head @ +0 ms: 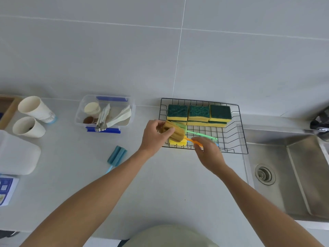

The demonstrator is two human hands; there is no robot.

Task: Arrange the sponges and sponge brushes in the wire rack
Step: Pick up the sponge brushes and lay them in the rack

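Observation:
A black wire rack (239, 129) stands on the counter against the wall. Yellow-and-green sponges (199, 113) are stacked along its back. My left hand (154, 136) grips the brown sponge head of an orange-handled sponge brush (175, 131) over the rack's left front corner. My right hand (207, 152) pinches that brush's orange handle at the rack's front edge. Under it lie a green-handled sponge brush (203, 134) and a yellow sponge (178, 143) in the rack. A blue sponge brush (117, 156) lies on the counter, left of the rack.
A clear plastic box (105, 113) with utensils sits left of the rack. Two paper cups (33, 116) and a white lid (17, 154) are at the far left. A steel sink (288, 172) with a tap (320, 123) lies right of the rack.

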